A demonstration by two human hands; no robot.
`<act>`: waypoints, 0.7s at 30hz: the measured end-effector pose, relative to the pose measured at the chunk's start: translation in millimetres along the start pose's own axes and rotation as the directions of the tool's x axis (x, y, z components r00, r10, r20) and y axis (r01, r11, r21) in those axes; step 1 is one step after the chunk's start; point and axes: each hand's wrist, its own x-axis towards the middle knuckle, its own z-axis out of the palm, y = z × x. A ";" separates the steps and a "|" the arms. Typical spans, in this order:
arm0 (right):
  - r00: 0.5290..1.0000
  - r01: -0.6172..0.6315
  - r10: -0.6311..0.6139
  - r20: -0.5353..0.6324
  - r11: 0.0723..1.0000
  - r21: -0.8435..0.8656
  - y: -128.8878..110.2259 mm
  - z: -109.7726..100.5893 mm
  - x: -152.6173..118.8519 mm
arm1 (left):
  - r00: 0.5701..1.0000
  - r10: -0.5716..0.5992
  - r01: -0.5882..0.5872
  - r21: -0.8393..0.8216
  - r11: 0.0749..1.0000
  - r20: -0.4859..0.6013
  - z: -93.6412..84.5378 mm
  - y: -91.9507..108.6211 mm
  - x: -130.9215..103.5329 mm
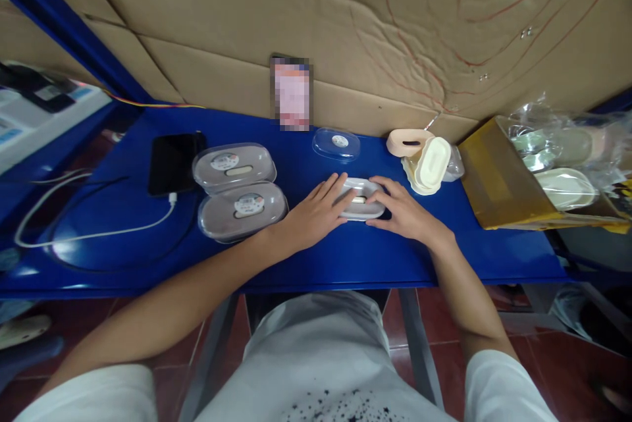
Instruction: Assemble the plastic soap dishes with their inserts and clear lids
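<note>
A small oval grey-white container (363, 210) lies on the blue table between my hands. My left hand (320, 211) rests on its left side, fingers stretched over the rim. My right hand (399, 208) curves round its right end, thumb and fingers spread along the edge. Behind it lies a clear oval lid (337, 144) with a round sticker. To the left, two lidded oval containers with stickers, a rear one (234, 166) and a front one (241, 210), sit one in front of the other. Cream oval pieces (433, 162) are stacked at the right, beside a pinkish oval piece (407, 142).
A cardboard box (486, 178) holding plastic-wrapped oval parts stands at the right. At the left, a black phone (172, 164) is plugged into a white cable (113, 235). Another phone (292, 94) leans on the cardboard wall (212, 7) at the back.
</note>
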 end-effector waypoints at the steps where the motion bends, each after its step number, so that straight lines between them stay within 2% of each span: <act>1: 1.000 -0.002 0.002 0.015 1.000 0.004 -0.1 -0.9 -0.1 | 1.000 0.000 0.000 0.035 0.999 0.011 -1.5 1.0 0.3; 4: 1.000 -0.003 0.002 0.013 0.996 0.088 7.8 -4.3 7.3 | 1.000 -0.020 0.019 0.079 0.997 0.018 -6.9 4.6 0.9; 8: 0.988 -0.037 0.060 -0.141 0.986 0.165 35.8 -0.1 45.2 | 1.000 -0.016 0.015 0.020 1.000 0.012 -15.6 11.3 0.7; 12: 0.990 -0.045 0.058 -0.127 0.994 0.098 61.0 14.5 91.7 | 0.999 -0.051 0.052 -0.074 0.996 0.020 -22.4 17.0 -1.0; 14: 0.990 -0.039 0.044 -0.134 0.999 0.034 65.3 20.1 102.4 | 0.996 -0.083 0.087 -0.130 0.988 0.031 -24.0 17.5 -1.5; 17: 0.979 -0.075 0.061 -0.197 0.995 -0.066 64.4 21.5 94.8 | 0.990 -0.134 0.141 -0.248 0.958 0.045 -24.5 15.7 -0.9; 21: 0.967 -0.140 0.128 -0.220 0.989 -0.040 65.5 10.0 56.5 | 0.982 -0.187 0.183 -0.411 0.893 0.030 -19.9 10.5 0.3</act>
